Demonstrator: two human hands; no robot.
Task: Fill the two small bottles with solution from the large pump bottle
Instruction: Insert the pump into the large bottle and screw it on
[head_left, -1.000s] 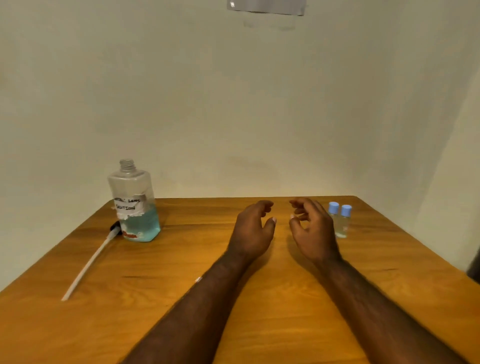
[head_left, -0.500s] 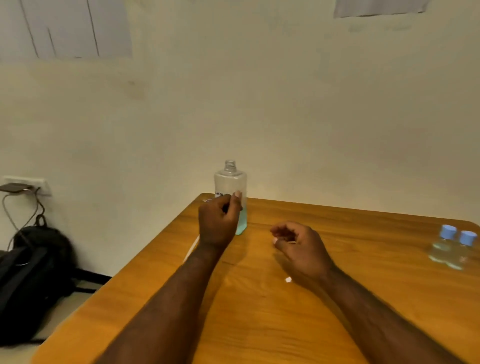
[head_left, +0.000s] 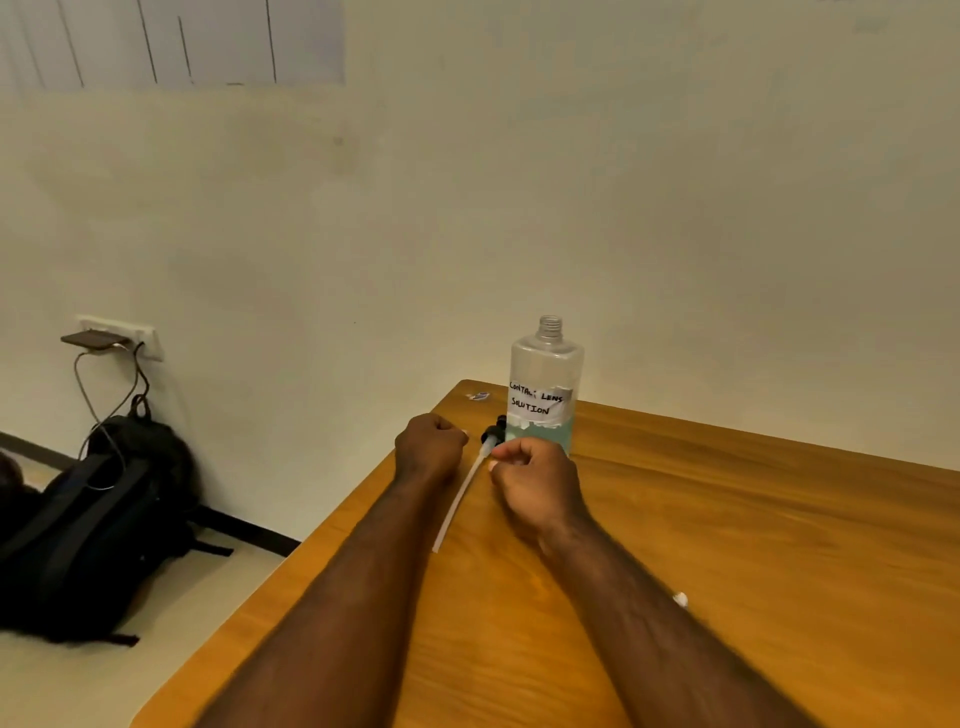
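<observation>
Nearest, the bench (head_left: 779, 545), wooden, carried one white scrap (head_left: 680, 600) right of the forearms. Next lay the dip tube (head_left: 457, 504), flat, running far to its black pump head (head_left: 493, 431), off the bottle, presumably so it could pour. Left hand (head_left: 431, 449): just left of the tube, grip curled into a fist on nothing visible. Right hand (head_left: 535, 478): grip curled, fingertips (head_left: 492, 464) at the tube's far end; pinch or mere touch could not be told. Farthest stood the large pump bottle (head_left: 543, 384), upright, neck open, liquid low. Small bottles: out of view.
</observation>
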